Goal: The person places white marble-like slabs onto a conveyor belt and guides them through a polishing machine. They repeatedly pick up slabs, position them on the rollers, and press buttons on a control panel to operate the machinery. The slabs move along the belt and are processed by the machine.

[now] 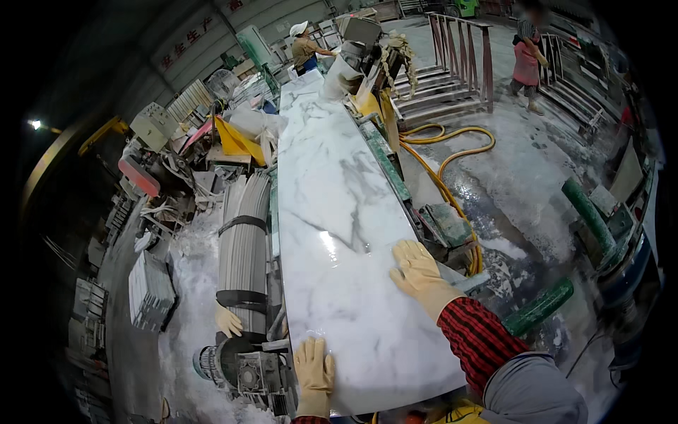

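A long, polished white stone slab (332, 184) with grey veins stretches away from me, its top wet and shiny. My left hand (314, 371), in a cream rubber glove, lies flat at the slab's near left edge. My right hand (424, 275), gloved alike, rests on the slab's right edge, farther up, with its fingers spread. Neither hand grips anything. Red and black checked cloth covers my right forearm. At the slab's far end stands a machine head (357, 42) with plastic sheeting hanging from it.
Left of the slab are a strapped grey ribbed bundle (244, 247), a loose cream glove (227, 320) and a motor (258, 371). Yellow hoses (452, 169) and a metal rack (459, 56) lie to the right. One person (305, 48) stands beyond the slab; another (526, 63) wears a pink apron.
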A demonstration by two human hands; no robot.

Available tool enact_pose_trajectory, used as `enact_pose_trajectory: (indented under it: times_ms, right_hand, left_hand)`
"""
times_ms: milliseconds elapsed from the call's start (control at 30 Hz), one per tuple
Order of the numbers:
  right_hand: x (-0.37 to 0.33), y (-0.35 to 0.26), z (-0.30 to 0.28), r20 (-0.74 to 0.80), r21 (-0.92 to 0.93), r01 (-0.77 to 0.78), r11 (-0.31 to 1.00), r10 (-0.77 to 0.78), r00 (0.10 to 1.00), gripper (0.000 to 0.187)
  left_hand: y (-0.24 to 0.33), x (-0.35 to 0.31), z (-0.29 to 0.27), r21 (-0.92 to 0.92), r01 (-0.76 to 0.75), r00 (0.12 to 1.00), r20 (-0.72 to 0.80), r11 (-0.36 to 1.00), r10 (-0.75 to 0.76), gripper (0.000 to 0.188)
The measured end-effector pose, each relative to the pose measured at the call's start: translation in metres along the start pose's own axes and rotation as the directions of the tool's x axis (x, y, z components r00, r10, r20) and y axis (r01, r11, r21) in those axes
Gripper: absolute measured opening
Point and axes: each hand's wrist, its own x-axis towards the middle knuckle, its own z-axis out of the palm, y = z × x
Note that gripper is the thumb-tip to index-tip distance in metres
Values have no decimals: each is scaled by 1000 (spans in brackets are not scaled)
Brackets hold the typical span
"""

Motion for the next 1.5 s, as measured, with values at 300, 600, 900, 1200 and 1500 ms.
enact_pose_trajectory:
  times_ms: [300, 600, 900, 1200, 1500]
  right_hand:
    - [-26, -19, -9, 63, -60, -71, 996, 75, 995, 60]
    - [-212, -115, -96, 115, -167, -37, 985, 57, 992, 61]
    - [-314, -151, -101, 36, -289, -347, 892, 372, 927, 65]
    - [-351, -169, -117, -72, -258, -329, 909, 321, 944, 64]
    - [-340, -175, -149, -22, -200, -292, 935, 293, 956, 48]
  left_hand:
    - [-8, -5, -1, -34, -68, 989, -132, 997, 63, 53]
    - [-14, -20, 7, -101, -84, 965, -258, 991, 55, 50]
    - [-19, -28, 20, -80, -87, 957, -283, 993, 61, 50]
    - [-20, -38, 18, -80, -137, 950, -291, 987, 109, 51]
    - [-15, -43, 15, -25, -122, 967, -230, 992, 113, 53]
